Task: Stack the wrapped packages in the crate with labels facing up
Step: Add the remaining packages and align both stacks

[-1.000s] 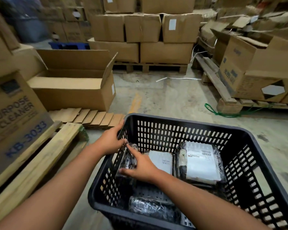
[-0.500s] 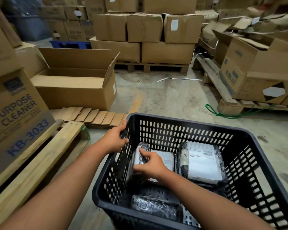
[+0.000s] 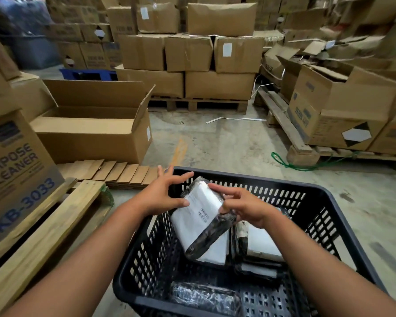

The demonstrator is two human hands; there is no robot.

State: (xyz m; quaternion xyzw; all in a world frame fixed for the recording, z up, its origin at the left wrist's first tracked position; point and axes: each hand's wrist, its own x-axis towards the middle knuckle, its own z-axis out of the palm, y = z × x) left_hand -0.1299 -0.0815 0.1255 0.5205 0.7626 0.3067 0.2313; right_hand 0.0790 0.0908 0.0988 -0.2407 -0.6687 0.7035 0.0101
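A black slotted plastic crate (image 3: 325, 202) stands on the floor in front of me. My right hand (image 3: 242, 205) grips a black-wrapped package (image 3: 201, 216), held tilted above the crate with its white label facing up. My left hand (image 3: 164, 194) is at the package's left edge, fingers spread, thumb touching the label. Under it lies a second labelled package (image 3: 217, 252). To the right a stack of labelled packages (image 3: 261, 243) rests in the crate. One black-wrapped package (image 3: 204, 298) lies near the crate's front wall, no label showing.
An open cardboard box (image 3: 92, 131) sits left of the crate, with flattened cardboard strips (image 3: 114, 171) before it. A wooden pallet (image 3: 39, 232) carrying a cleaner carton (image 3: 14, 168) is at my left. Stacked cartons on pallets line the back and right. A green strap (image 3: 284, 162) lies on the concrete.
My right hand lifted the package from the crate's left side up above the rim. My left hand left the crate's rim and came to the package's edge.
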